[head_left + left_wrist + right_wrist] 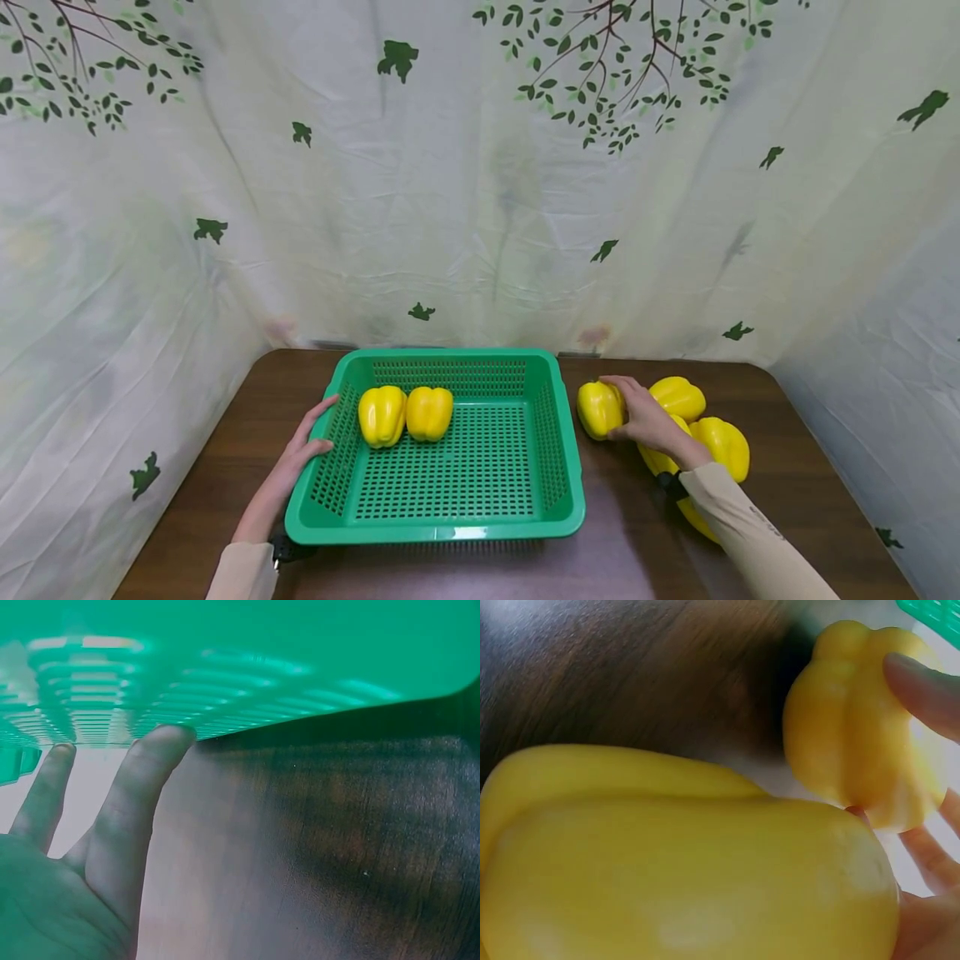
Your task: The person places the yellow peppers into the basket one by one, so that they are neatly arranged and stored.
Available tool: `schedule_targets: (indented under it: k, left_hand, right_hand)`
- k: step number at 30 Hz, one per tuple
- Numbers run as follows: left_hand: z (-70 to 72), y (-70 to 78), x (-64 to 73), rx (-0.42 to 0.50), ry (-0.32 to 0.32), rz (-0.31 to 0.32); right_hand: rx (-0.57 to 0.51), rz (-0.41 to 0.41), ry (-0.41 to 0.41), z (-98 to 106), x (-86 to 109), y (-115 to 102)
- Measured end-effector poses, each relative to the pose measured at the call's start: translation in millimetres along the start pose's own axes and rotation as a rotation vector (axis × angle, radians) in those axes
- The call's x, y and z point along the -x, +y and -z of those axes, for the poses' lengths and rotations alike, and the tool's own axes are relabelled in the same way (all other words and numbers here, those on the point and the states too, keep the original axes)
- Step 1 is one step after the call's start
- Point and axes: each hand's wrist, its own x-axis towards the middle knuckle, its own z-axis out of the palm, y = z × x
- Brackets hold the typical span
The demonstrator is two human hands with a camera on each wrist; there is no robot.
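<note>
My right hand (651, 421) holds a yellow bell pepper (597, 410) just right of the green basket (435, 533). In the right wrist view the thumb (926, 694) lies on one side of that pepper (847, 727), with fingers on the other. Two more yellow bell peppers stand side by side in the basket's left half, one pepper (382, 417) touching the other (430, 415). Against the basket's left side rests my left hand (300, 442), its fingers stretched out. The left wrist view shows fingertips at the slotted wall (232, 682).
Several yellow bell peppers, such as the far pepper (677, 397) and the right-hand pepper (723, 446), lie clustered around and beneath my right wrist. Everything stands on a dark wooden table (795, 508). A leaf-patterned cloth (480, 208) hangs behind the table.
</note>
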Motion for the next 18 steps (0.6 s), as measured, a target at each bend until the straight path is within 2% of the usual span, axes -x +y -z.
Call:
schedule_targets:
  k: [18]
  left_hand:
    - [0.6,-1.1,1.5,0.006,-0.012,0.0]
  right_hand:
    - [-0.086,0.008,0.061,12.1,5.6,-7.5]
